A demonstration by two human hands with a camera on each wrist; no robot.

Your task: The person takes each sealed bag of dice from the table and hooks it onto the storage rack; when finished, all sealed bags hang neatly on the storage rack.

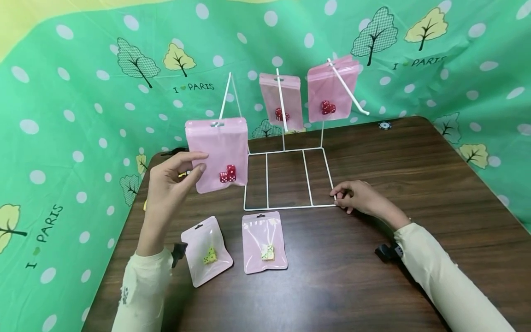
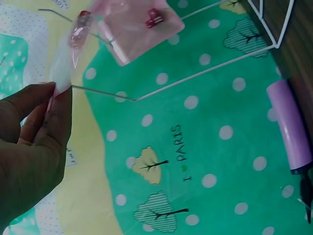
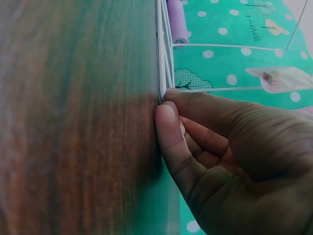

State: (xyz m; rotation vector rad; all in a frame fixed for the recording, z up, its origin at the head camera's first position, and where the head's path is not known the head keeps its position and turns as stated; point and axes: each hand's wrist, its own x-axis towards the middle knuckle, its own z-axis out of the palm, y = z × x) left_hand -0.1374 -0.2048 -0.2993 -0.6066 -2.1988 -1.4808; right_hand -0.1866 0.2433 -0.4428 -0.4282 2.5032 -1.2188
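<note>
Thumb and fingers of my left hand (image 1: 169, 186) pinch the left edge of a pink zip bag (image 1: 215, 147) with red dice in its lower corner. The bag's hang hole lies right at the tip of the left hook (image 1: 226, 94) of a white wire rack (image 1: 286, 207). In the left wrist view that bag (image 2: 62, 63) appears edge-on. Similar pink bags hang from the middle hook (image 1: 283, 103) and the right hook (image 1: 348, 90), red dice showing in them. Low at the table, my right hand (image 1: 367, 199) pinches the front right corner of the rack's base.
Two more bags lie flat in front of the rack: one with yellow-green dice (image 1: 207, 253), one with pale dice (image 1: 264, 240). A poker chip (image 1: 385, 125) rests near the table's back edge. A lavender cylinder with a black end (image 2: 289, 125) appears behind the rack in the left wrist view.
</note>
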